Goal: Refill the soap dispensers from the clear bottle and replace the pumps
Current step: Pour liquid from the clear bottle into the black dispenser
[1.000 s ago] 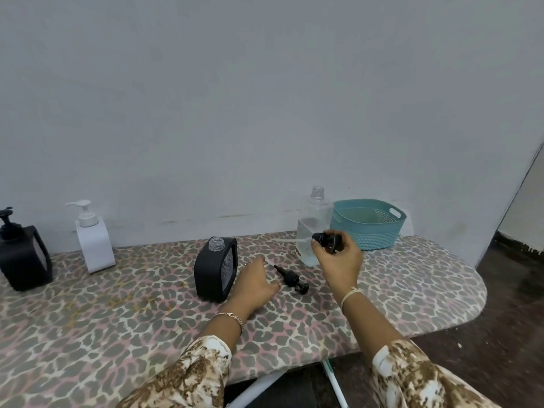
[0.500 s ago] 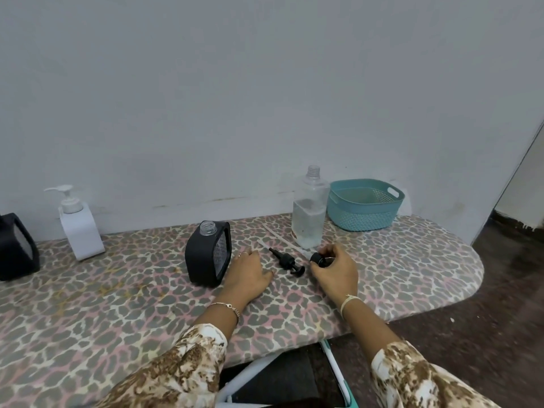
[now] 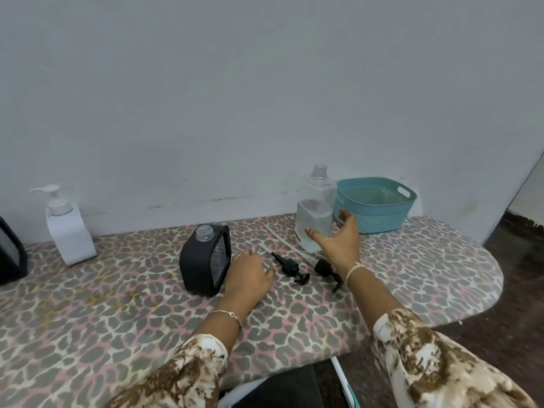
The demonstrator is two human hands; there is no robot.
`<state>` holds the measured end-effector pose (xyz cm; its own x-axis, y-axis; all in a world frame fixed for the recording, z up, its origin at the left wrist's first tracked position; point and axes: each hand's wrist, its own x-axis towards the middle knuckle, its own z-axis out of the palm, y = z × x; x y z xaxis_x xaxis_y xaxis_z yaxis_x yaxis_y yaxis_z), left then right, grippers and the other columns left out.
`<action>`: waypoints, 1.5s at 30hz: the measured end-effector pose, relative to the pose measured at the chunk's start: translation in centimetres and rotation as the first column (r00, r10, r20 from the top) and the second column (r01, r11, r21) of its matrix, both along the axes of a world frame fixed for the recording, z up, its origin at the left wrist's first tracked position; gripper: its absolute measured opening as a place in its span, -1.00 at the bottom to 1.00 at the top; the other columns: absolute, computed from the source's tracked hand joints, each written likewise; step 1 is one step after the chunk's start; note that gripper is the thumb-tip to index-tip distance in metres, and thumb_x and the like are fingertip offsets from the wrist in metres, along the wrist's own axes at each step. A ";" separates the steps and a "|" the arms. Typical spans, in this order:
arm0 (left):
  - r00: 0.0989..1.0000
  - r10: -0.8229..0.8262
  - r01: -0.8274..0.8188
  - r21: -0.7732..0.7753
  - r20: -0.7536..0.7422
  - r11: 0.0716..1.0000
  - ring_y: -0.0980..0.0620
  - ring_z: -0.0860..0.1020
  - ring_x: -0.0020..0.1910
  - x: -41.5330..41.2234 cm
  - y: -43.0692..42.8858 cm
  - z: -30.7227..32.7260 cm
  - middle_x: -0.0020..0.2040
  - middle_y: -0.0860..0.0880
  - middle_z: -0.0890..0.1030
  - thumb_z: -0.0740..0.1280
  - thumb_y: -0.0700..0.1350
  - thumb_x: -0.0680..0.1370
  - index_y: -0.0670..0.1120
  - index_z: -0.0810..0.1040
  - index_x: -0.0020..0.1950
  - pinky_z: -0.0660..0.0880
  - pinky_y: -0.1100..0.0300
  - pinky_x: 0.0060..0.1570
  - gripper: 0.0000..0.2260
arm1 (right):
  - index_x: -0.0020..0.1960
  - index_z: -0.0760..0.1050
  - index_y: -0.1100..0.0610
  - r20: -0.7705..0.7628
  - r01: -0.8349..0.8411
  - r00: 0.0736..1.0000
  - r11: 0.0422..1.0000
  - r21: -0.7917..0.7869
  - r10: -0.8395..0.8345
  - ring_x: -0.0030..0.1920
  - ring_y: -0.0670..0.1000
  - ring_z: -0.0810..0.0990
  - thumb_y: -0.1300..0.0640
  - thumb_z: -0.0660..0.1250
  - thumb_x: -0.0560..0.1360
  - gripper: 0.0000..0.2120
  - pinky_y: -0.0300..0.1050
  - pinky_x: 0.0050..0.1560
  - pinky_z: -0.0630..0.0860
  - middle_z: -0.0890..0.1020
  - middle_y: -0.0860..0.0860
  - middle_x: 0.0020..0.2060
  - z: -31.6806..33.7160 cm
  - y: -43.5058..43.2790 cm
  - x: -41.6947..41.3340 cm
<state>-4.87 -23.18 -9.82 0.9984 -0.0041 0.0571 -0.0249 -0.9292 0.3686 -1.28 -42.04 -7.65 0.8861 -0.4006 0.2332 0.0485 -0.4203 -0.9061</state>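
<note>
while the right hand (image 3: 338, 242) curves, fingers spread, round the clear bottle (image 3: 316, 213) | left hand (image 3: 250, 275) rests slack by the black dispenser (image 3: 203, 260) | any print on the bottle too blurry to read

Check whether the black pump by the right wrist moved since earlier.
Yes. The black pump came down from in front of the clear bottle onto the table.

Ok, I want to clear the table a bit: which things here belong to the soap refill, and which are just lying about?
Belong to the job:
clear bottle
open black dispenser
loose pump
other loose pump
white dispenser
black dispenser at the left edge

Just lying about:
blue basket
</note>
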 end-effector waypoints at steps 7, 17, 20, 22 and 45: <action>1.000 0.013 -0.014 0.075 0.026 0.997 -0.13 0.35 0.34 0.4 -0.5 0.0 0.31 -0.14 0.46 0.20 0.12 0.59 -0.16 0.47 0.27 0.28 0.05 0.37 -0.59 | 0.32 0.32 0.12 0.041 -0.075 0.997 0.990 0.123 0.070 0.19 0.05 0.52 0.01 0.66 0.14 -0.14 0.06 0.27 0.47 0.52 0.02 0.19 0.6 0.9 3.8; 0.999 -0.008 0.002 0.132 0.040 0.991 -0.11 0.38 0.29 0.0 -0.8 0.3 0.25 -0.14 0.49 0.15 0.09 0.61 -0.16 0.46 0.26 0.24 0.06 0.39 -0.61 | 0.22 0.45 0.12 0.066 0.090 0.993 0.982 0.168 -0.102 0.09 0.10 0.56 0.07 0.60 0.27 -0.41 -0.05 0.16 0.50 0.60 0.07 0.09 0.5 2.6 4.5; 0.999 -0.009 0.005 0.117 0.036 0.993 -0.12 0.35 0.34 -0.1 -0.7 0.3 0.29 -0.14 0.48 0.16 0.09 0.62 -0.17 0.45 0.29 0.19 0.05 0.45 -0.60 | 0.21 0.47 0.14 0.051 0.090 0.994 0.981 0.169 -0.100 0.09 0.11 0.57 0.06 0.60 0.27 -0.42 -0.03 0.17 0.51 0.61 0.07 0.09 0.7 2.7 4.4; 0.999 -0.015 0.011 0.092 0.042 0.996 -0.11 0.35 0.35 -0.2 -0.6 0.3 0.32 -0.15 0.46 0.18 0.08 0.61 -0.17 0.45 0.29 0.19 0.06 0.45 -0.61 | 0.21 0.47 0.15 0.051 0.085 0.994 0.986 0.145 -0.093 0.09 0.11 0.58 0.04 0.60 0.26 -0.41 -0.03 0.15 0.52 0.61 0.07 0.09 1.1 2.8 4.1; 0.866 -0.071 0.154 -0.129 0.495 0.979 0.15 -0.15 0.55 -8.2 3.9 4.2 0.54 0.03 0.20 0.26 -0.11 0.59 -0.05 0.34 0.44 -0.06 0.29 0.39 -0.59 | 0.14 0.55 0.08 0.154 -0.081 0.985 0.997 -0.009 0.081 0.00 0.07 0.62 0.03 0.60 0.22 -0.48 0.00 0.06 0.58 0.66 0.03 0.00 7.8 6.3 -4.8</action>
<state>-13.07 -19.25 -5.66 0.8367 -0.0642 0.5439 -0.3405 -0.8389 0.4247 -6.06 -35.73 0.16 0.8688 -0.3279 0.3710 0.2220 -0.4118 -0.8838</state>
